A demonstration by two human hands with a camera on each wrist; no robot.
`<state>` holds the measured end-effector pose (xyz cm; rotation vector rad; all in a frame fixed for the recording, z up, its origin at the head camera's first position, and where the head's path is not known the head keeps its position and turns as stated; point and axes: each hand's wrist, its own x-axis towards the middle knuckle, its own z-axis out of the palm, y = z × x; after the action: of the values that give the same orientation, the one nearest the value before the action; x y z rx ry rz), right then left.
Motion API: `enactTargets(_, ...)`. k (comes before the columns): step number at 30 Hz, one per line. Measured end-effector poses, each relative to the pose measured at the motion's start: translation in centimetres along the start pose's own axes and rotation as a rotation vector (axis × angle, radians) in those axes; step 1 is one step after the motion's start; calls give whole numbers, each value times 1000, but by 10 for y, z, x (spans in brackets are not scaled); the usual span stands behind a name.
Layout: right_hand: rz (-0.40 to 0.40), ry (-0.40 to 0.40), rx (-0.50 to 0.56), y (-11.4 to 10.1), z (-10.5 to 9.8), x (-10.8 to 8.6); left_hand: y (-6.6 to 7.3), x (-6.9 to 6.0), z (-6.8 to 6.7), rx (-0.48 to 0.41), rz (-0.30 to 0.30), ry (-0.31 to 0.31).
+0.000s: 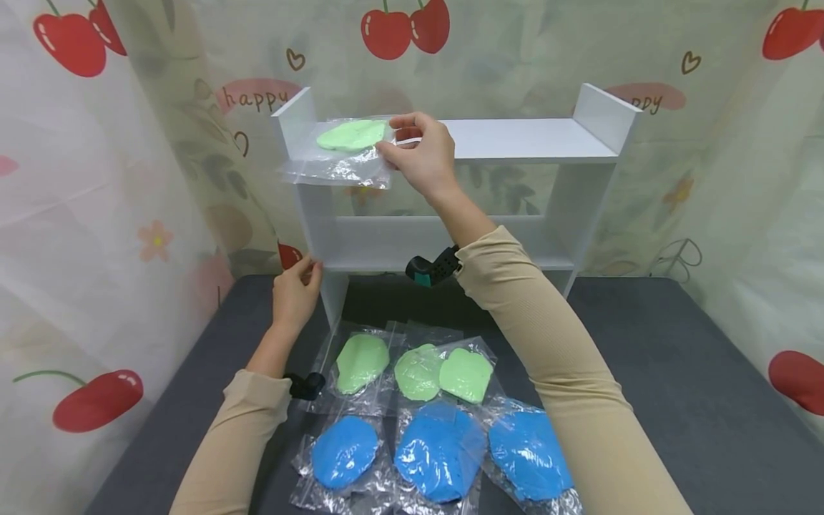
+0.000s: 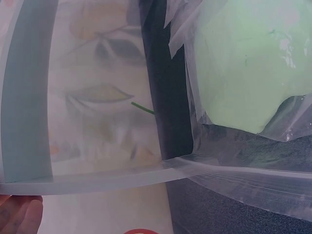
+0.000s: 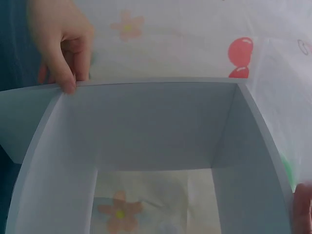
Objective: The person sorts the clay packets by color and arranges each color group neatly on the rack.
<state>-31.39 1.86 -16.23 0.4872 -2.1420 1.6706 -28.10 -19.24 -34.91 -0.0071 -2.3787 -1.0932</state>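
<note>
The right hand (image 1: pixel 426 159) pinches the right edge of a clear bag with a flat light-green piece (image 1: pixel 352 135), at the left end of the white shelf's top board (image 1: pixel 515 137). Whether the bag rests on the board I cannot tell. Lower down, the left hand (image 1: pixel 295 295) grips the front edge of the shelf's left side panel; the right wrist view shows this hand (image 3: pixel 63 41) with its thumb over the edge. In the left wrist view its fingertips (image 2: pixel 22 214) touch the panel (image 2: pixel 97 183). Fingers of the right hand (image 3: pixel 302 207) show at that view's right edge.
Bagged green pieces (image 1: pixel 363 363) lie on the dark table (image 1: pixel 682 400) before the shelf, with bagged blue pieces (image 1: pixel 440 450) nearer the front. Cherry-print cloth (image 1: pixel 515 64) hangs behind and at both sides. A thin cable (image 1: pixel 685 250) is at the back right.
</note>
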Motion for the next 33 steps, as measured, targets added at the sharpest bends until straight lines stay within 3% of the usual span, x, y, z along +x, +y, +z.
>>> enactTargets(4, 6, -32, -9, -1, -1, -1, 0, 0, 0, -3, 0, -1)
enactTargets(12, 79, -188, -16, -9, -12, -5, -1, 1, -1, -2, -7, -4)
enactTargets(21, 54, -213, 1, -8, -30, -21, -2, 0, 0, -5, -5, 1)
enactTargets(33, -24, -387, -73, 20, -52, -63, -1, 0, 0, -7, -13, 6)
